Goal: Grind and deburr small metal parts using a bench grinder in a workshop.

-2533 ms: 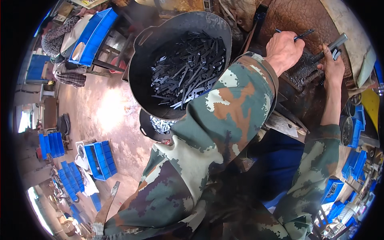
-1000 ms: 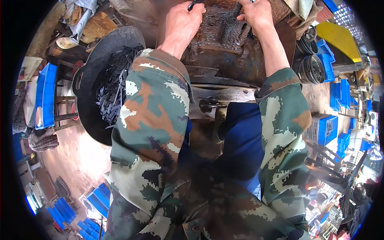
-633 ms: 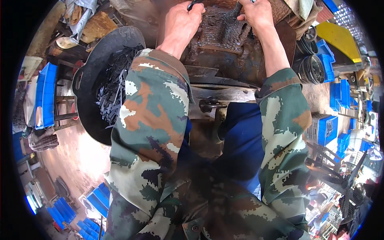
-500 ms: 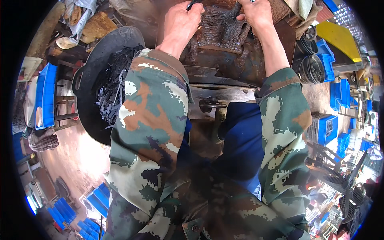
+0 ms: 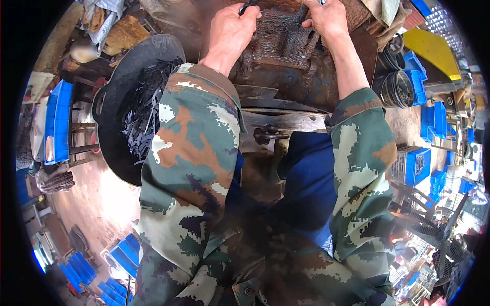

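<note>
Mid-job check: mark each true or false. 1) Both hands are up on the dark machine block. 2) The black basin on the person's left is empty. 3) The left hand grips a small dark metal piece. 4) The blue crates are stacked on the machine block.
1) True: the left hand and right hand rest on the dark machine block.
2) False: the black basin holds a heap of dark metal pieces.
3) True: its fingers close on a small dark metal piece.
4) False: the blue crates stand off to the right, lower down.
</note>
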